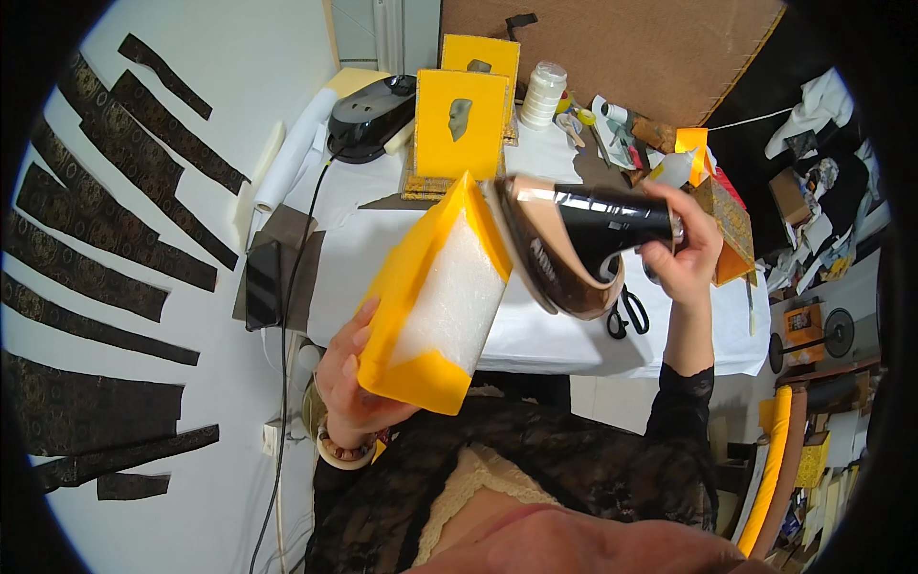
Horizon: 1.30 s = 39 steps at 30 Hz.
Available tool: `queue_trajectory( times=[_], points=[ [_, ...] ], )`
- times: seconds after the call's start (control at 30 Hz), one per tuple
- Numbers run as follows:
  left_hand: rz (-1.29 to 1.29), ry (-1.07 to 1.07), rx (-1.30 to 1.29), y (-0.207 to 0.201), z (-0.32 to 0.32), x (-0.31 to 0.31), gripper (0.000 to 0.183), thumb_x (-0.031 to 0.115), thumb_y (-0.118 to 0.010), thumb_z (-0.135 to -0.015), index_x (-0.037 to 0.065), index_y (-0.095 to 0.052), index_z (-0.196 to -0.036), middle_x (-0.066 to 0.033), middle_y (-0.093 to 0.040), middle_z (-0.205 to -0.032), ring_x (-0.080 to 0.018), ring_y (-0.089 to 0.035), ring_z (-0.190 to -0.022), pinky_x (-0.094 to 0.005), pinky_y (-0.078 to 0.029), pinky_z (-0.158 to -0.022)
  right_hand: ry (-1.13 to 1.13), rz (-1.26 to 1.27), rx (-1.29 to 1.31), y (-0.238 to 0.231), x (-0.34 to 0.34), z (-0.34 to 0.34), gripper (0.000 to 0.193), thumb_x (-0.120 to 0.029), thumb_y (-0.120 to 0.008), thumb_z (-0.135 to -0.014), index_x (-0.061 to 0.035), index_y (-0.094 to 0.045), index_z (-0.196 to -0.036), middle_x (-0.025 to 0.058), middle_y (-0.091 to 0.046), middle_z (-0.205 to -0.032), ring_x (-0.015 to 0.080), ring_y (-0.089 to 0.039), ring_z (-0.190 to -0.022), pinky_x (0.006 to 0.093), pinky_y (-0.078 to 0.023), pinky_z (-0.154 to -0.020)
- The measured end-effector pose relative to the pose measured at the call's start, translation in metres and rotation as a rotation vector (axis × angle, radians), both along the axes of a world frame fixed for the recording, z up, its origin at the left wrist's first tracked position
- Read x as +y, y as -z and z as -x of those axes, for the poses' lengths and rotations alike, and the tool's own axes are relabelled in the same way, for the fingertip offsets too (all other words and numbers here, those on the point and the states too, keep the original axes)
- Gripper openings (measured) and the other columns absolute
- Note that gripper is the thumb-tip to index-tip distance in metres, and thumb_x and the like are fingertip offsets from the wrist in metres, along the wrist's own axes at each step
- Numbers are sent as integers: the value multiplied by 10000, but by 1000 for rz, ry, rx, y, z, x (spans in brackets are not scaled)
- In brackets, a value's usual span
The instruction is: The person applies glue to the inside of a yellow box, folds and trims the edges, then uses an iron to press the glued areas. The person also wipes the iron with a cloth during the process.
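Note:
In my left hand [349, 368] a white padded board [448, 297] is held tilted up, its edges wrapped in yellow fabric. The fingers grip its lower left side, and the thumb is hidden. My right hand [693, 234] is closed round the black handle of a brown and black clothes iron [564, 239]. The iron is turned on its side, its soleplate facing the board. Its edge lies close to the upper right yellow border; whether they touch, I cannot tell. Black-handled scissors [626, 314] lie on the white-covered table [382, 258] beneath the iron.
Behind the board stand yellow panels [488, 91] with a grey face-shaped patch. A black iron stand [373, 115] is at the back left, its cable [304, 239] running down. Also there: a phone [263, 284], a white jar [543, 96], an open patterned box [732, 230]. Dark fabric strips [105, 239] hang left.

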<state>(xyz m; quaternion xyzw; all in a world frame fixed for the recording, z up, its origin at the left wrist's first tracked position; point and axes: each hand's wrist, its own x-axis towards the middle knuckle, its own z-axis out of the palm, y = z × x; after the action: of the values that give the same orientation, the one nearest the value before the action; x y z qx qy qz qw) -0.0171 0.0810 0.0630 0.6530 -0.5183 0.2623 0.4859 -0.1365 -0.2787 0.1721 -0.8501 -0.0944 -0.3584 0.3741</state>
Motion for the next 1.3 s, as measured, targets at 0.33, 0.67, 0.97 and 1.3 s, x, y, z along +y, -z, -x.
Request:
queue_trajectory(
  times=[0.33, 0.67, 0.97, 1.3],
  points=[
    [-187, -54, -420, -20, -6, 5, 465, 138, -585, -938, 193, -397, -1360, -118, -518, -1311, -450, -612, -1135, -548, -547, -935, -5, 66, 99, -52, -10, -12, 520, -213, -814, -800, 2, -633, -1238, 95, -686, -1080, 154, -668, -945, 255, -534, -844],
    [-142, -62, -369, -6, -11, 9, 510, 189, -615, -940, 151, -362, -1381, -150, -521, -1298, -475, -610, -1125, -581, -530, -941, 35, 235, 56, -26, 5, -5, 563, -325, -852, -734, -24, -676, -1175, 94, -720, -997, 164, -692, -850, 261, -535, -768],
    [-83, -98, -337, -3, -12, 4, 1010, 262, -848, -762, 73, -149, -1467, -215, -469, -1366, -455, -616, -1120, -477, -572, -920, 3, -290, -6, 0, 6, -10, 564, -176, -808, -805, 42, -586, -1276, 78, -665, -1125, 130, -631, -993, 257, -494, -894],
    [-92, -25, -15, 1, -2, 0, 1043, 246, -895, -700, 112, -230, -1493, -186, -515, -1342, -463, -596, -1155, -513, -540, -940, -10, -147, -22, 14, 32, -33, 484, -125, -812, -801, 11, -622, -1225, 64, -675, -1045, 104, -629, -914, 230, -500, -812]
  ],
)
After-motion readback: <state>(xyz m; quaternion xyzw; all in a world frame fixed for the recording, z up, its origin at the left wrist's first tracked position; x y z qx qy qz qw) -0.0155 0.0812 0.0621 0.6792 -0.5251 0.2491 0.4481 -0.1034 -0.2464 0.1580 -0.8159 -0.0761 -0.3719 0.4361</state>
